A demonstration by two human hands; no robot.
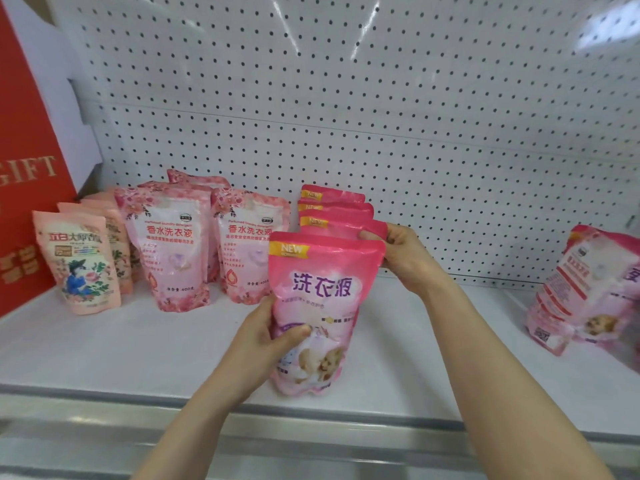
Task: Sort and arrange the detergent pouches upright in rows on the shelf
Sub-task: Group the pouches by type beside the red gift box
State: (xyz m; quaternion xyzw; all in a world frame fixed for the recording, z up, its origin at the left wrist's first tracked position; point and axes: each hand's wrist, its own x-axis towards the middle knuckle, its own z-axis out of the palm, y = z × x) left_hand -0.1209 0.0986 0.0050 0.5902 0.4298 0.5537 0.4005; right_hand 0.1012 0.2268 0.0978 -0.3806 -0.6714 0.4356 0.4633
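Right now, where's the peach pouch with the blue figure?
Head view: peach pouch stands far left on the shelf, beside the red gift box, left of the floral pouches.

Glossy plastic-film pouches (322,299); smooth white shelf (138,341); perforated painted-metal back panel (346,98); matt red box (24,168).

Both forearms reach forward, left hand (263,337) gripping the pouch (322,285) low, thumb in front, right hand (403,259) pinching its top corner.

Pouches (325,306) in rows on shelf (138,341)
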